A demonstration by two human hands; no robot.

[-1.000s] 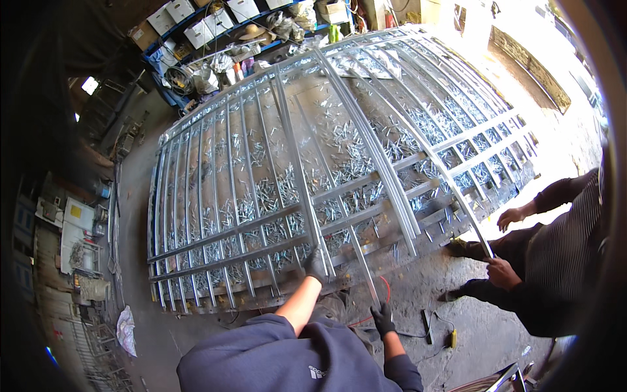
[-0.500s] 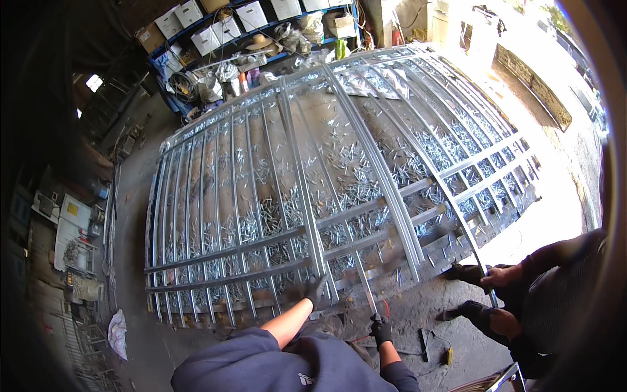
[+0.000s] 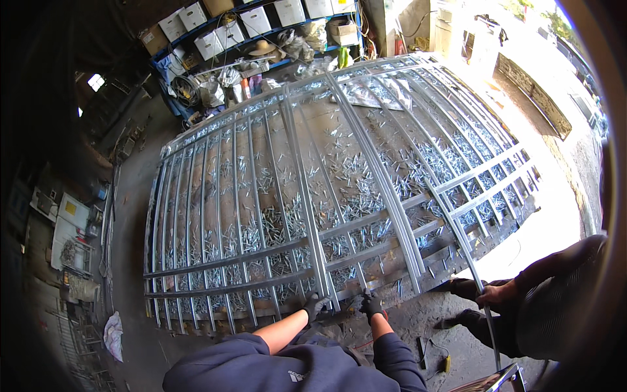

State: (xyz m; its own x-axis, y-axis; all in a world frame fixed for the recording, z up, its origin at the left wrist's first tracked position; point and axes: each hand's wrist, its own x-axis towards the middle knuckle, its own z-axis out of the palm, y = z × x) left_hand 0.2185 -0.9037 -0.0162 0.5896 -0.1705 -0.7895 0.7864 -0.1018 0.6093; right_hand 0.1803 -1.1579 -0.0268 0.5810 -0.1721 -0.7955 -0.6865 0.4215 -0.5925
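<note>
A large grid of long silver metal bars lies low before me, crossed near my side by two rails. My left hand, in a dark glove, is at the near end of a thick pair of bars; its fingers blend into the dark ground. My right hand, also gloved, is closed at the near end of a slimmer metal bar that runs under the rails. On the right another person's hand grips a long metal strip that sticks out of the grid.
Many short shiny metal pieces lie scattered under the bars. Behind the grid, shelves hold white boxes and bags. A tool with a yellow part and a cord lie on the floor at the lower right. A crumpled white sack lies left.
My right hand has moved forward, and its bar now reaches less far out of the grid. The other person's strip has come further out toward the lower right.
</note>
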